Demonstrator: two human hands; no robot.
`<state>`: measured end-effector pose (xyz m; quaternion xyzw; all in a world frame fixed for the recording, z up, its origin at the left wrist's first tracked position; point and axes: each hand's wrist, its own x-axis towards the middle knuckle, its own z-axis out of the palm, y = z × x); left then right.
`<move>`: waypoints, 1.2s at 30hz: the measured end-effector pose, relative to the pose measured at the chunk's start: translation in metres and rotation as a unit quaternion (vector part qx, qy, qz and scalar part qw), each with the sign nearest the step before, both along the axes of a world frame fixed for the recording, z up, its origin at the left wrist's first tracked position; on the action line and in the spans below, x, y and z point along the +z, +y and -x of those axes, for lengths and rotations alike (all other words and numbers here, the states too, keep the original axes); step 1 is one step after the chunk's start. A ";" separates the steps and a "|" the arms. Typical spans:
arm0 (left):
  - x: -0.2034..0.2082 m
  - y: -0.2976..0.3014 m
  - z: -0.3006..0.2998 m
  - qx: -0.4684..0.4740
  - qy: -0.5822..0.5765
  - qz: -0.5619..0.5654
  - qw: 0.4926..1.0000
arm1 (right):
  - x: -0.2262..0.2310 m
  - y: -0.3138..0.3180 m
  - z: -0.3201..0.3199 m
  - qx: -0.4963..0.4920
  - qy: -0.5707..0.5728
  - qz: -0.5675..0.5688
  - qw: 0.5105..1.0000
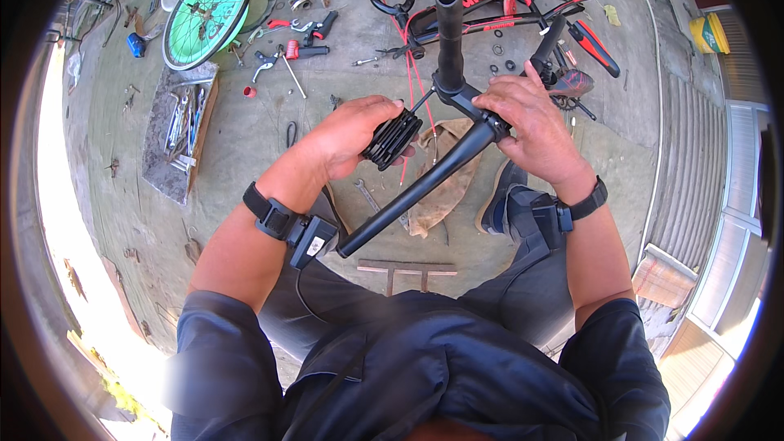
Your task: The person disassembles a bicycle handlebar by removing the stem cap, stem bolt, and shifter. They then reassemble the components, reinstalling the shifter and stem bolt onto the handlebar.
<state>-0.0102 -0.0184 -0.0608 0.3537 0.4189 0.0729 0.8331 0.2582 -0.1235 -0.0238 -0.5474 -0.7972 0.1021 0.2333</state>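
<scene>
My left hand [349,132] is closed around a black folding hex key set [392,140]. One thin key reaches out from it toward the black bicycle stem [464,100]; whether its tip sits in a bolt, I cannot tell. A straight black handlebar [416,196] slants through the stem, its near end by my left wrist. My right hand [537,124] grips the handlebar at the stem clamp, thumb side over the stem. From the stem's other end a thick black tube [449,33] points away from me, its slanted end hollow.
Beyond my hands lie a black and red bicycle frame [482,2], a fork [401,8], a saddle [594,47] and brake levers [320,28]. At left are a green-disc wheel [214,6] and a tool tray [155,147]. A brown cloth [453,184] and a wrench [366,193] lie between my feet.
</scene>
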 end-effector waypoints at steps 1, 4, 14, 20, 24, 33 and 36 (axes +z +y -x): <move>-0.001 0.000 0.000 -0.003 0.009 -0.011 1.000 | 0.000 0.000 0.000 0.001 0.002 0.000 1.000; -0.004 0.003 0.000 -0.029 0.040 -0.068 0.996 | 0.000 -0.001 0.001 0.005 0.001 0.001 1.000; 0.004 -0.006 -0.006 -0.062 0.121 -0.229 0.964 | 0.001 0.000 0.002 0.001 -0.003 -0.007 1.000; 0.001 0.007 -0.001 -0.082 0.118 -0.206 0.968 | 0.001 -0.001 0.002 0.002 -0.005 -0.011 1.000; -0.003 0.005 0.000 -0.053 0.104 -0.154 0.981 | 0.000 -0.001 0.001 0.002 -0.003 -0.016 1.000; -0.006 0.005 0.001 -0.100 0.101 -0.198 0.970 | 0.001 -0.002 0.001 0.000 -0.002 -0.019 1.000; -0.005 0.004 0.001 -0.117 0.089 -0.230 0.962 | 0.001 -0.002 0.001 0.001 0.000 -0.022 1.000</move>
